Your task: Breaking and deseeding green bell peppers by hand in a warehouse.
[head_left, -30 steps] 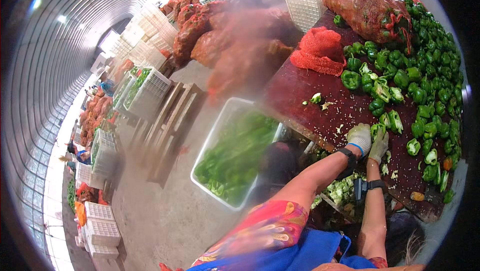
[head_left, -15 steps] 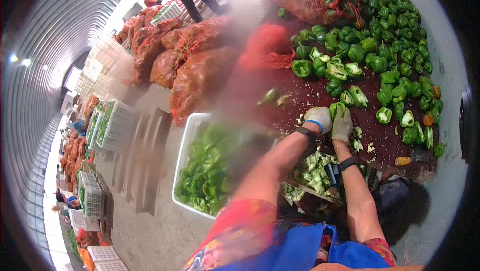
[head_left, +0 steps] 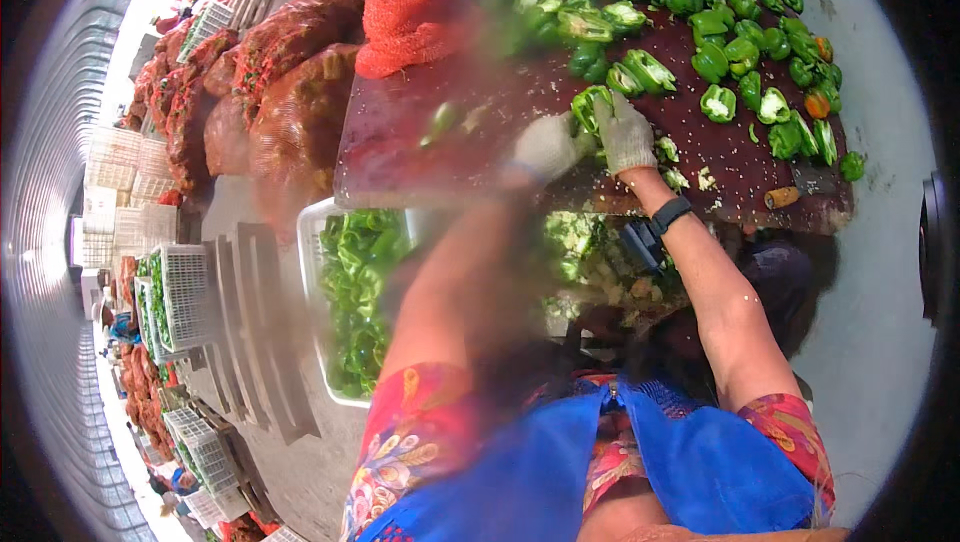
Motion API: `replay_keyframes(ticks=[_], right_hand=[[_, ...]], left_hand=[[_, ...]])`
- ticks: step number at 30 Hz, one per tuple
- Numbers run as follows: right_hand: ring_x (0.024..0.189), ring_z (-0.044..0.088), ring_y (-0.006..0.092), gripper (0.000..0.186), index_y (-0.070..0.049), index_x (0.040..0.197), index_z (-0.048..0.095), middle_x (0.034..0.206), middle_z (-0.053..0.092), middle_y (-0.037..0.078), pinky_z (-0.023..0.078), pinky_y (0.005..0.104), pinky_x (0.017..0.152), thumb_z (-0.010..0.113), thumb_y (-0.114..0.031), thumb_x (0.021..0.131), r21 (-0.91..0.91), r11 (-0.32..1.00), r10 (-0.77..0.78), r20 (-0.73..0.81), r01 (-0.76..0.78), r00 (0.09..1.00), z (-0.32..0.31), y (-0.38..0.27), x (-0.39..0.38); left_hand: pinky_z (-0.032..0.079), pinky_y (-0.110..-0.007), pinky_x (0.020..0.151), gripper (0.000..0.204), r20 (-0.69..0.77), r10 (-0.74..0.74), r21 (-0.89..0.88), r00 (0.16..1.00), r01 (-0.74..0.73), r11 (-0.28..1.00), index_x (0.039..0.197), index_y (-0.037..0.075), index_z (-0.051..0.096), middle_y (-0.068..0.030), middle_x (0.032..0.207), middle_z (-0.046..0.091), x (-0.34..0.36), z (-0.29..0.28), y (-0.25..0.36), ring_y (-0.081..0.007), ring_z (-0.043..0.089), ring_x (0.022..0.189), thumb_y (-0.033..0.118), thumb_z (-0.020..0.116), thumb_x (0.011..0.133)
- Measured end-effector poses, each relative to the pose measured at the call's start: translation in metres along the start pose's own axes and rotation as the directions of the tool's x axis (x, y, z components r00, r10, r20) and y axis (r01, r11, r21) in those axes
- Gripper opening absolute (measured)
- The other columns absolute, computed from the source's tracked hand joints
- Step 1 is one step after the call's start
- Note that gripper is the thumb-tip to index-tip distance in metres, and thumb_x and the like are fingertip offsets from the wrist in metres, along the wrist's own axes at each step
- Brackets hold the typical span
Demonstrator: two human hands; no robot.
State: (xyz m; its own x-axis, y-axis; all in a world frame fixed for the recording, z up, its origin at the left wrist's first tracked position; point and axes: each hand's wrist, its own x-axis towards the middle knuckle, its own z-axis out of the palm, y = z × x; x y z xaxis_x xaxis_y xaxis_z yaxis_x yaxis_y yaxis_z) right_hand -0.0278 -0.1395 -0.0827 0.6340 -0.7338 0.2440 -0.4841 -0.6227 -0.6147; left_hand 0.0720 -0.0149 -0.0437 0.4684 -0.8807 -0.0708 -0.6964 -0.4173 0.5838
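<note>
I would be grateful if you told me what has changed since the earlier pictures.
The view has swung, so the table and both hands appear further left and higher; the big mesh sack has left the picture. I see nothing taken up or let go: the right hand still holds the green pepper, the left hand close beside it.
</note>
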Motion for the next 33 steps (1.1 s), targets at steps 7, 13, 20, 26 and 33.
replay_keyframes(ticks=[7, 13, 20, 26, 33], right_hand=[[0.089, 0.063, 0.0399, 0.032, 0.0, 0.117, 0.058, 0.098, 0.063, 0.026, 0.052, 0.0448, 0.075, 0.055, -0.023, 0.094, 0.172, 0.985, -0.004, -0.029, 0.009, 1.0, -0.01, -0.006, -0.006], [0.092, 0.061, 0.0431, 0.041, 0.005, 0.117, 0.057, 0.094, 0.062, 0.03, 0.05, 0.0432, 0.077, 0.054, -0.03, 0.097, 0.227, 0.97, 0.078, 0.038, -0.085, 0.996, -0.014, -0.013, -0.008], [0.09, 0.063, 0.0369, 0.034, -0.002, 0.124, 0.058, 0.11, 0.06, 0.025, 0.052, 0.0411, 0.076, 0.054, -0.004, 0.09, -0.092, 0.977, -0.205, -0.123, 0.194, 0.971, 0.013, 0.04, -0.007], [0.099, 0.062, 0.038, 0.047, -0.006, 0.13, 0.055, 0.118, 0.057, 0.026, 0.052, 0.04, 0.085, 0.051, 0.003, 0.084, 0.038, 0.99, -0.134, -0.118, 0.139, 0.984, 0.021, 0.049, 0.0], [0.113, 0.056, 0.0418, 0.05, -0.005, 0.133, 0.053, 0.129, 0.053, 0.028, 0.048, 0.0417, 0.095, 0.049, 0.002, 0.084, -0.16, 0.979, -0.137, -0.055, 0.126, 0.989, 0.002, 0.039, -0.012]], left_hand=[[0.05, -0.044, 0.08, 0.04, 0.044, 0.055, -0.331, 0.998, -0.038, 0.943, 0.103, 0.001, 0.067, -0.0223, 0.094, 0.067, -0.013, -0.009, -0.007, -0.0339, 0.064, 0.088, 0.035, 0.06, 0.083], [0.049, -0.039, 0.089, 0.034, 0.276, 0.24, -0.304, 0.931, -0.152, 0.94, 0.118, 0.005, 0.062, -0.0157, 0.117, 0.062, -0.015, -0.036, -0.045, -0.0297, 0.061, 0.098, 0.016, 0.058, 0.086], [0.047, -0.041, 0.095, 0.041, 0.126, -0.061, -0.321, 0.99, 0.099, 0.942, 0.124, 0.006, 0.055, -0.0179, 0.12, 0.06, -0.034, -0.035, -0.024, -0.036, 0.058, 0.111, 0.014, 0.058, 0.084], [0.05, -0.045, 0.087, 0.044, -0.126, 0.127, 0.323, 0.984, -0.08, 0.943, 0.125, 0.009, 0.049, -0.0219, 0.11, 0.06, -0.042, -0.016, -0.024, -0.0392, 0.061, 0.1, 0.029, 0.061, 0.088], [0.053, -0.042, 0.081, 0.054, -0.251, -0.286, 0.055, 0.925, 0.308, 0.95, 0.124, 0.003, 0.055, -0.0228, 0.099, 0.064, -0.065, 0.002, 0.011, -0.0356, 0.063, 0.093, 0.037, 0.065, 0.084]])
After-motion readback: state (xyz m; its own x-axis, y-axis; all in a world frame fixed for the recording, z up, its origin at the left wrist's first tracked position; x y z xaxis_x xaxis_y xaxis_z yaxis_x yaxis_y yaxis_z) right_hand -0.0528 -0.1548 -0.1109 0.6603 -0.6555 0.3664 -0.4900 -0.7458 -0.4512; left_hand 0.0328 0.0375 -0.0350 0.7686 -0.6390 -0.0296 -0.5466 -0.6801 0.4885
